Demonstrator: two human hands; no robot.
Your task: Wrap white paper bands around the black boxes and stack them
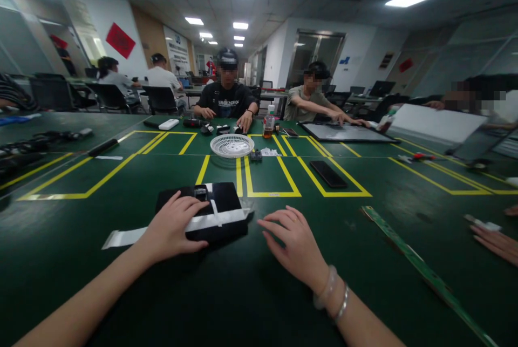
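A flat black rectangular object (229,196) lies in front of me on the green table. Across it runs a long white flat strip (126,237), like a ribbon cable, whose left end sticks out over the table; a shorter white strip crosses it near the right. A small dark part (200,192) sits at its upper edge. My left hand (174,228) rests on the black object and the strip, fingers stretched and thumb apart. Just beyond its right edge, my right hand (293,242) hovers with fingers loosely curved and apart, holding nothing visible.
A long green circuit board (421,269) lies to the right, near another person's hand (496,242). Farther off are a black phone (327,173), a white round basket (232,145) and a bottle (268,124). Yellow tape (273,194) marks the table. People work across from me.
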